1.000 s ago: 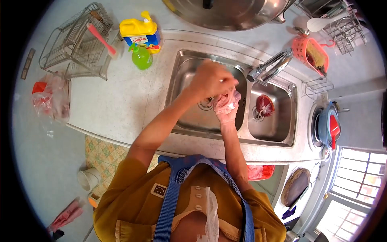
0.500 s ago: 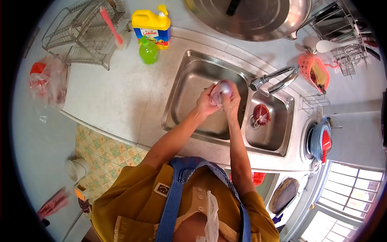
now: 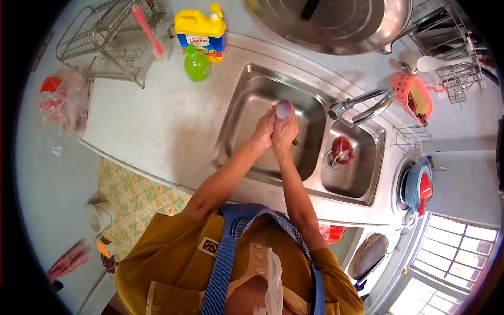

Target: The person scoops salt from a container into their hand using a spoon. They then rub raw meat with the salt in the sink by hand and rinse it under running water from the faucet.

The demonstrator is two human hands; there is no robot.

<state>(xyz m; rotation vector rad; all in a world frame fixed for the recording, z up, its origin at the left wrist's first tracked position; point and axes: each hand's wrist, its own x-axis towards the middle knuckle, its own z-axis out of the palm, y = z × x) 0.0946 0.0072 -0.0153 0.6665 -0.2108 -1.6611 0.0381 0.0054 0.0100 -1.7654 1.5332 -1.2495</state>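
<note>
Over the large sink basin (image 3: 249, 113), my two hands meet around a shiny, pale purple-and-white red onion (image 3: 284, 109). My right hand (image 3: 285, 132) is closed around its lower part, and the onion's rounded top shows above the fingers. My left hand (image 3: 265, 128) presses in from the left side, its fingers partly hidden behind the onion and the other hand. A short brown stick-like end (image 3: 295, 142) shows beside my right hand; I cannot tell what it belongs to. In the small basin lies a dark red bundle (image 3: 343, 150) in clear plastic, close to the drain.
A chrome faucet (image 3: 362, 105) reaches over the divider between the basins. Behind the sink stands a large lidded pot (image 3: 336, 26). A green pump bottle (image 3: 197, 65), a yellow detergent jug (image 3: 199, 31) and a wire dish rack (image 3: 113, 44) stand on the left counter.
My hands have drawn closer together and turned the onion. It now sits slightly higher and farther left, with more of it hidden by my fingers. The brown end has come into view.
</note>
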